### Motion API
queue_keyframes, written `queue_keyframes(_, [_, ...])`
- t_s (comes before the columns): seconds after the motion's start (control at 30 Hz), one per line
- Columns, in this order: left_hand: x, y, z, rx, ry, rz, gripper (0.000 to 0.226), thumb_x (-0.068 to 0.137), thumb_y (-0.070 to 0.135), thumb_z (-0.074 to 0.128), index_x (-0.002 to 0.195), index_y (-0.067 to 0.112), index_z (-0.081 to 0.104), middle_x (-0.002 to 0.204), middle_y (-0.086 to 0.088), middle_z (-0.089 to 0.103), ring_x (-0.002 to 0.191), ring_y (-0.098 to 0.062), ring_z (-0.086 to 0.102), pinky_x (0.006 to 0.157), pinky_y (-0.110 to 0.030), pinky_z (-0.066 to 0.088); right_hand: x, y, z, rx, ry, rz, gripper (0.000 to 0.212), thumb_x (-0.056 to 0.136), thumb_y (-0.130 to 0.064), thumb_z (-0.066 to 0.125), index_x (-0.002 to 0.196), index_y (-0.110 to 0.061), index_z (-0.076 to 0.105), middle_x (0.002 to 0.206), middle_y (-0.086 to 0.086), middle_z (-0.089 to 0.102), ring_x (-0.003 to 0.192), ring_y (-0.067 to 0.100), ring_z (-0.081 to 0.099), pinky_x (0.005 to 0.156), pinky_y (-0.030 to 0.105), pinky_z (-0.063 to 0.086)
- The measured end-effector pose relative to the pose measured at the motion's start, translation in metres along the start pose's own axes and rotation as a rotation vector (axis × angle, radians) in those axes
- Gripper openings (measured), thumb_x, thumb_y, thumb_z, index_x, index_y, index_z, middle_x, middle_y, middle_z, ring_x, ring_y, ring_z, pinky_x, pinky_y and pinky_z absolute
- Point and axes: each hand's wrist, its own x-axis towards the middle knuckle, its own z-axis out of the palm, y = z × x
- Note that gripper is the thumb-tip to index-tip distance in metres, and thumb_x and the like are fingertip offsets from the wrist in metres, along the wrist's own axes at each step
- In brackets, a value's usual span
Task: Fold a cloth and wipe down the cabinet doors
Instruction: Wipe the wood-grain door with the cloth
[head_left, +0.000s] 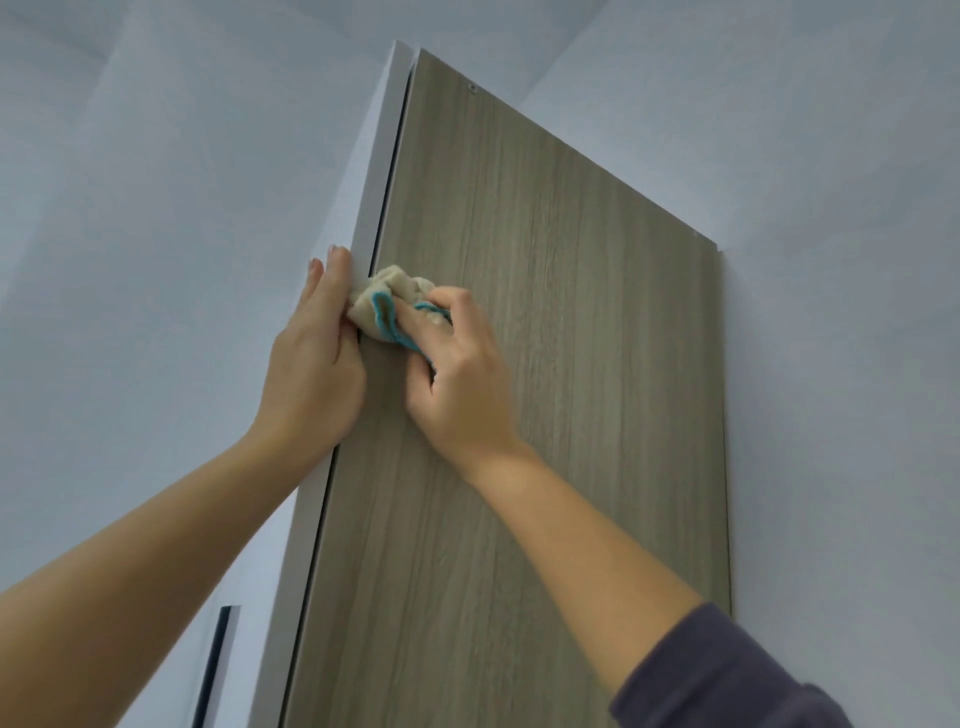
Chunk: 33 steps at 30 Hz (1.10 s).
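Head view. Right hand (457, 374): grip pinching the bunched beige cloth (387, 312), blue-hemmed, on the wood-grain panel (561, 364) beside the white door edge (375, 171). Left hand (317, 353): straight fingers steady that edge, holding nothing. Better to flatten the cloth and stroke along the grain. Panel matte; pale walls (130, 208).

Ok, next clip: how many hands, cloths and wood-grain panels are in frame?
Hands: 2, left hand and right hand
Cloths: 1, the beige cloth with teal edging
Panels: 1, the wood-grain panel
Total: 4
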Motion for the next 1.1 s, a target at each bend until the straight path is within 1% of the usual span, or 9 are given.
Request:
queue_keyframes(0.17, [-0.008,0.000,0.003,0.153,0.014,0.061,0.053,0.102,0.010,0.028,0.153,0.014,0.013,0.159,0.003,0.015,0.147,-0.006,0.003,0.107,-0.008,0.003,-0.007,0.051,-0.014,-0.064,0.102,0.121,0.043,0.080,-0.011,0.044,0.115,-0.012,0.068,0.111,0.011,0.056,0.098,0.029,0.057,0.082,0.033,0.050])
queue_keyframes(0.27, [-0.010,0.000,0.004,0.185,0.020,0.076,0.052,0.103,0.011,0.027,0.153,0.012,0.012,0.159,0.002,0.015,0.147,-0.007,0.003,0.109,-0.012,0.004,-0.016,0.094,-0.028,-0.116,0.164,0.217,0.037,0.079,-0.004,0.048,0.110,-0.007,0.068,0.107,0.012,0.055,0.096,0.028,0.057,0.081,0.032,0.049])
queue_keyframes(0.4, [-0.010,0.000,0.005,0.228,0.042,0.094,0.051,0.103,0.010,0.028,0.152,0.011,0.014,0.159,-0.001,0.019,0.147,-0.010,0.006,0.109,-0.014,0.006,-0.031,0.144,-0.050,-0.184,0.209,0.326,0.035,0.080,0.000,0.051,0.110,-0.005,0.068,0.107,0.015,0.054,0.092,0.029,0.058,0.078,0.018,0.038])
queue_keyframes(0.5, [-0.011,-0.001,0.006,0.266,0.050,0.103,0.051,0.103,0.011,0.027,0.152,0.010,0.014,0.158,-0.001,0.019,0.147,-0.011,0.007,0.110,-0.015,0.007,-0.043,0.176,-0.065,-0.213,0.240,0.419,0.034,0.081,0.004,0.052,0.111,-0.001,0.068,0.109,0.020,0.055,0.089,0.031,0.058,0.075,0.012,0.031])
queue_keyframes(0.57, [-0.011,-0.002,0.007,0.287,0.052,0.105,0.051,0.103,0.011,0.027,0.152,0.010,0.014,0.158,-0.002,0.019,0.147,-0.012,0.008,0.110,-0.016,0.008,-0.052,0.195,-0.077,-0.256,0.236,0.476,0.034,0.082,0.005,0.053,0.112,0.000,0.067,0.110,0.022,0.055,0.091,0.033,0.058,0.075,0.014,0.032])
queue_keyframes(0.7, [-0.010,-0.001,0.006,0.297,0.054,0.102,0.051,0.103,0.011,0.027,0.152,0.011,0.015,0.158,-0.002,0.019,0.147,-0.011,0.008,0.110,-0.017,0.008,-0.071,0.231,-0.102,-0.378,0.211,0.615,0.033,0.084,0.003,0.055,0.115,0.000,0.066,0.111,0.025,0.055,0.096,0.039,0.057,0.082,0.033,0.040])
queue_keyframes(0.77, [-0.010,-0.001,0.007,0.298,0.052,0.099,0.050,0.103,0.010,0.027,0.152,0.011,0.015,0.158,-0.002,0.019,0.147,-0.011,0.008,0.110,-0.016,0.008,-0.085,0.247,-0.116,-0.437,0.193,0.712,0.032,0.085,0.000,0.055,0.115,-0.002,0.066,0.115,0.024,0.055,0.098,0.040,0.057,0.084,0.037,0.043])
queue_keyframes(0.93, [-0.010,-0.002,0.006,0.285,0.063,0.087,0.051,0.102,0.009,0.028,0.152,0.012,0.017,0.158,-0.002,0.021,0.146,-0.011,0.011,0.109,-0.014,0.008,-0.119,0.272,-0.140,-0.540,0.113,0.881,0.029,0.087,-0.004,0.054,0.114,-0.001,0.066,0.118,0.024,0.055,0.104,0.041,0.053,0.086,0.040,0.044])
queue_keyframes(1.1, [-0.011,0.001,0.005,0.155,0.055,0.042,0.052,0.102,0.009,0.031,0.152,0.020,0.019,0.157,0.005,0.022,0.144,-0.003,0.011,0.106,-0.004,0.007,-0.108,0.260,-0.134,-0.524,0.146,0.988,0.033,0.086,-0.005,0.052,0.116,-0.006,0.066,0.117,0.022,0.053,0.103,0.041,0.053,0.086,0.040,0.043])
